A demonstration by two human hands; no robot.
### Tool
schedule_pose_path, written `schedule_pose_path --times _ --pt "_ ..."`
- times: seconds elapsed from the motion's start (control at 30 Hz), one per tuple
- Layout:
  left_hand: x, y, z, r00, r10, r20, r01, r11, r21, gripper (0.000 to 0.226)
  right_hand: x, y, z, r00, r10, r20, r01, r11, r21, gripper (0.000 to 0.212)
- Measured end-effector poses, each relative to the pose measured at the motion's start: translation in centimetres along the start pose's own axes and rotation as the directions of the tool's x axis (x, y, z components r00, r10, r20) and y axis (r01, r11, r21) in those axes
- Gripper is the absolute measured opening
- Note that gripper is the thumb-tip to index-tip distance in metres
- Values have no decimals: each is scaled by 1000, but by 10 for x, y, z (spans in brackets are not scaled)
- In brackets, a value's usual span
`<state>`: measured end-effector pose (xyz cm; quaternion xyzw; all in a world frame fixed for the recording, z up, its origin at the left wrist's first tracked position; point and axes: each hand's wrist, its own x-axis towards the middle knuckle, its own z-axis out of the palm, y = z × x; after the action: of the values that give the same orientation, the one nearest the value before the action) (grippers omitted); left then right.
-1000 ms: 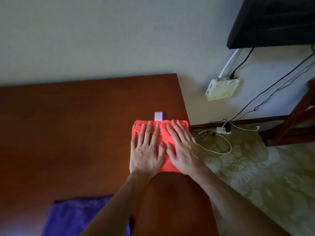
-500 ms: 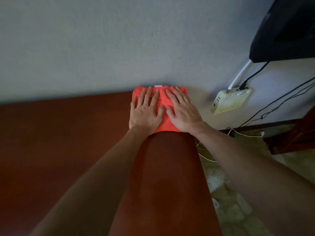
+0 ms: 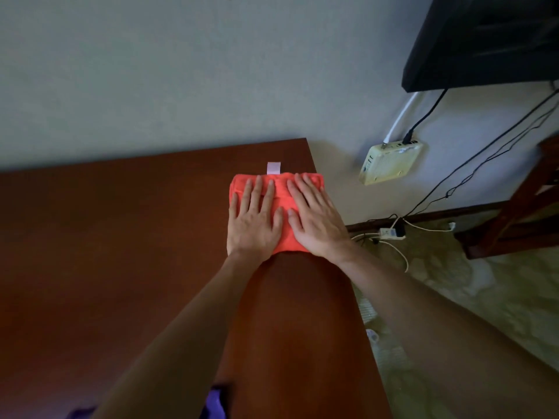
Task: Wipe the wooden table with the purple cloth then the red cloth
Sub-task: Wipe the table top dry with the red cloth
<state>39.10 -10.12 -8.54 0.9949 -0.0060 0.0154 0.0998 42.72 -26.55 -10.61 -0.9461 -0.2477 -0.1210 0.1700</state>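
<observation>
Step in hand: wiping the desk (image 3: 106, 252) with the red cloth (image 3: 282, 207); judged to be the second half of the task, since the purple cloth (image 3: 216, 403) lies set aside at the near edge, partly hidden under the left forearm.
Red cloth: folded into a thick pad, flat on the desk near the far right corner, its right side close to the desk's right edge; pale tag (image 3: 273, 167) sticking out from its far side.
Left hand (image 3: 254, 219): grip fully open, palm down, fingers spread flat on the left half of the pad; pressing, not clutching.
Right hand (image 3: 314, 220): grip likewise open and flat, covering the right half, thumb touching the left hand's thumb side.
Pressure: best kept even through both palms, so the whole underside of the pad meets the wood and not only the fingertip end.
Stroke: long straight passes between near and far edge, each overlapping the last, working leftward across the large unwiped-looking expanse; probably better than short scrubbing.
Edge care: right side of the pad almost over the lip; easing it slightly inward advisable so it does not slide off toward the cables (image 3: 390, 237) on the floor.
Fold: likely to creep or open under a push; heels of both hands kept on the near edge to hold it together.
Far limit: stopping short of the wall (image 3: 181, 71) to avoid bunching the tag end.
</observation>
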Motion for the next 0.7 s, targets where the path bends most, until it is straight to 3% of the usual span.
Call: schedule_pose_path --times 0.4,0.7 --pt "-196 44 8 999 -37 -30 35 998 -59 64 -177 -60 -41 998 -42 50 39 998 48 59" --pt "-288 67 10 997 -51 -53 47 997 -66 61 -265 -96 -67 998 -6 69 1 998 65 60"
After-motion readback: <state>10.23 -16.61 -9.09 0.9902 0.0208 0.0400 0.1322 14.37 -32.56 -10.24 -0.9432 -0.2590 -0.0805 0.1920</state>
